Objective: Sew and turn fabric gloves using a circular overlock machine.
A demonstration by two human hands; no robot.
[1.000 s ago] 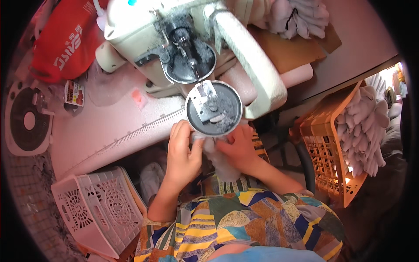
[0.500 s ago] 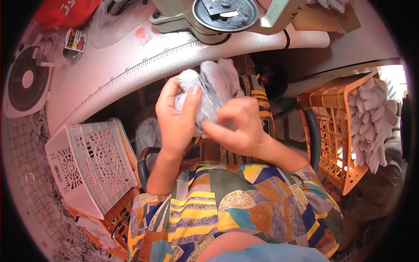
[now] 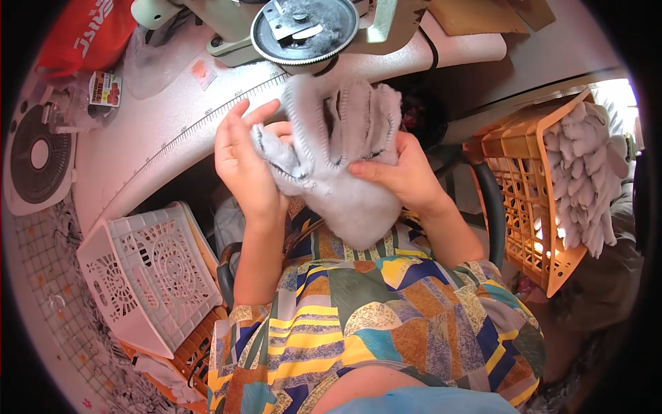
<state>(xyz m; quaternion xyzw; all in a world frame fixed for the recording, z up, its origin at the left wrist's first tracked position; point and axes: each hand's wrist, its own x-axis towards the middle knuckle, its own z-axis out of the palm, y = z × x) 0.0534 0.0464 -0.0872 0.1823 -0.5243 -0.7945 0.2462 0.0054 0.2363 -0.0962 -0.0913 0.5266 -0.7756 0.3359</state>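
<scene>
A grey fleece glove (image 3: 358, 200) is held up over my lap, its stitched fingers pointing away from me and its cuff end toward me. My right hand (image 3: 403, 172) grips the glove's right side, thumb pressed flat on top and the other fingers hidden behind it. On the other side, my left hand (image 3: 248, 162) lies against the glove's thumb, its fingers spread, some of them partly behind the fabric. Beyond the fingertips of the glove is a sewing machine's round toothed plate (image 3: 303, 31).
An orange crate (image 3: 514, 200) heaped with grey gloves (image 3: 586, 179) stands at the right. At the left a white crate (image 3: 148, 276) rests on an orange one (image 3: 196, 355). The white table edge (image 3: 186, 138) carries a ruler scale. A red bag (image 3: 86, 34) lies far left.
The bunched glove is now spread open with its fingers showing. My right hand has moved to its right side, and my left hand has loosened and opened. The view has shifted slightly.
</scene>
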